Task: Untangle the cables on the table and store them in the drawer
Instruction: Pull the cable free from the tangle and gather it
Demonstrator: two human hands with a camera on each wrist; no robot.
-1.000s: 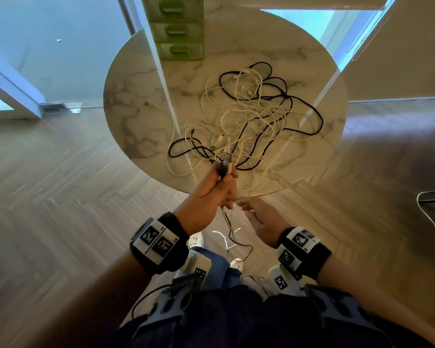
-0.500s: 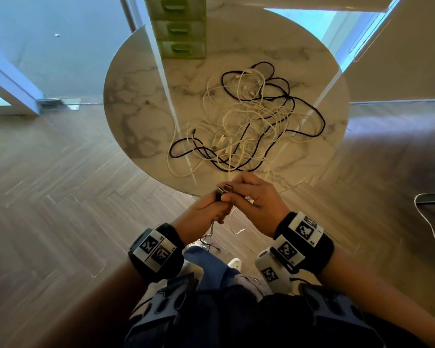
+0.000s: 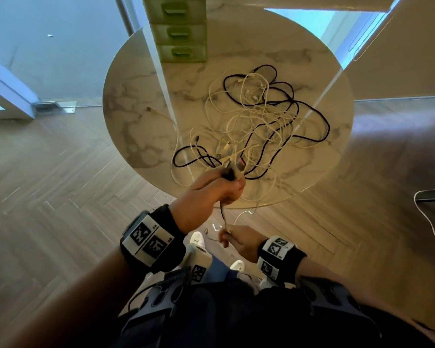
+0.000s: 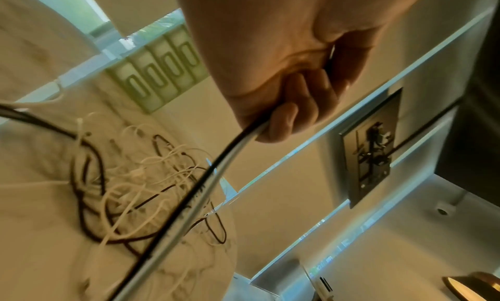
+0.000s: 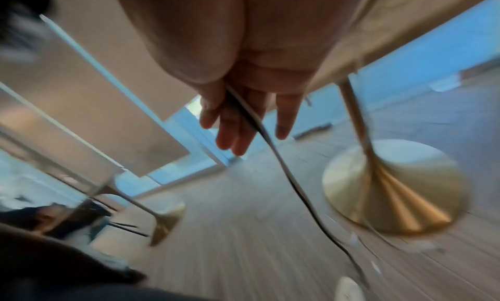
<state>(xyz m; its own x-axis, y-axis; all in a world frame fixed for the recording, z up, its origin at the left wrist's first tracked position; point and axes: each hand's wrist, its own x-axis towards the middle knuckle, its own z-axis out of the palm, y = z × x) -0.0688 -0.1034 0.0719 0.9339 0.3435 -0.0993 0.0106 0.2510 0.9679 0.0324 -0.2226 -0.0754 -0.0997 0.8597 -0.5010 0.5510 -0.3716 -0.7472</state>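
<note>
Right hand (image 3: 239,241) has slid down cables (image 3: 223,217).

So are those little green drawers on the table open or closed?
Closed. All three visible fronts of the green drawers sit flush in the head view; no cable is inside yet, and the tangle lies on the table.

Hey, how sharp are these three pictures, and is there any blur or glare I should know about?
Head view: mostly sharp, wide-angle bending, pale streaks of glare across the marble table. Left wrist view: left hand fairly clear, the tangled cables soft. Right wrist view: heavy motion blur over floor and table base; right hand is soft too.
</note>
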